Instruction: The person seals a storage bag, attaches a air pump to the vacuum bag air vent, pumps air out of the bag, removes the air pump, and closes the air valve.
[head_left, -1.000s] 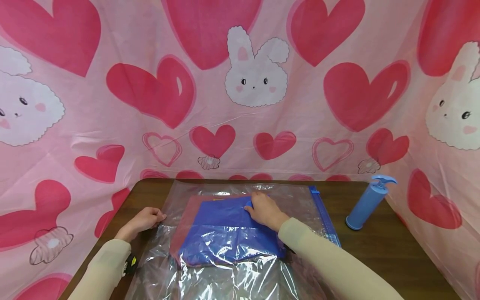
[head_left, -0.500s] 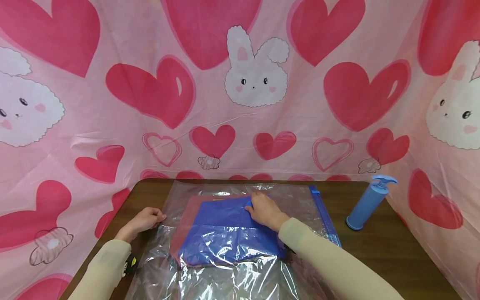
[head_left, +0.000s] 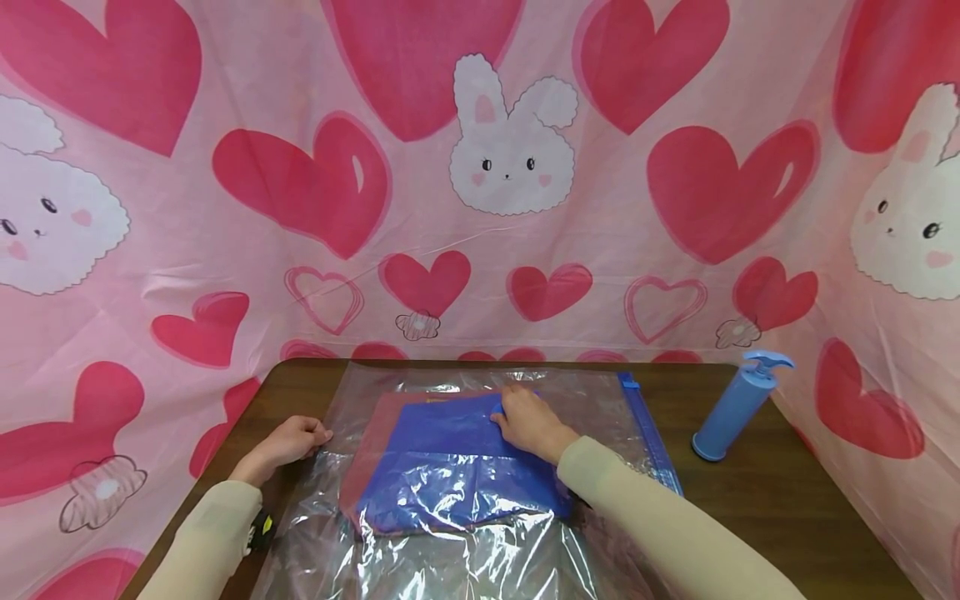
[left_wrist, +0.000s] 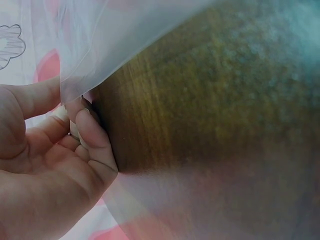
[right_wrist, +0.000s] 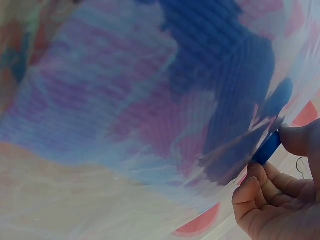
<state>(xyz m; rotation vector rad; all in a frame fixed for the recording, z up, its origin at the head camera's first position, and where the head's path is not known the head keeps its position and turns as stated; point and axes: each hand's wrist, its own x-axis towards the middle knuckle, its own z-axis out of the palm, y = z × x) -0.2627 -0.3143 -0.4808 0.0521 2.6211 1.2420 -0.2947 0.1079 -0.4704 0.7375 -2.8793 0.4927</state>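
Note:
A clear plastic storage bag (head_left: 420,562) lies across the table, with folded blue cloth (head_left: 442,429) and reddish cloth (head_left: 371,450) showing through it. My left hand (head_left: 288,440) pinches the bag's left edge between thumb and fingers; in the left wrist view the film (left_wrist: 82,70) rises from those fingertips. Over the blue cloth, my right hand (head_left: 532,421) pinches a small blue cap (right_wrist: 267,148) on the bag's surface. In the right wrist view, the thumb and curled fingers sit on either side of that cap. A blue zip strip (head_left: 651,433) runs down the bag's right side.
A blue hand pump (head_left: 733,408) stands on the brown wooden table (head_left: 795,517) to the right of the bag. Pink fabric (head_left: 510,242) printed with hearts and rabbits hangs behind the table and along both sides.

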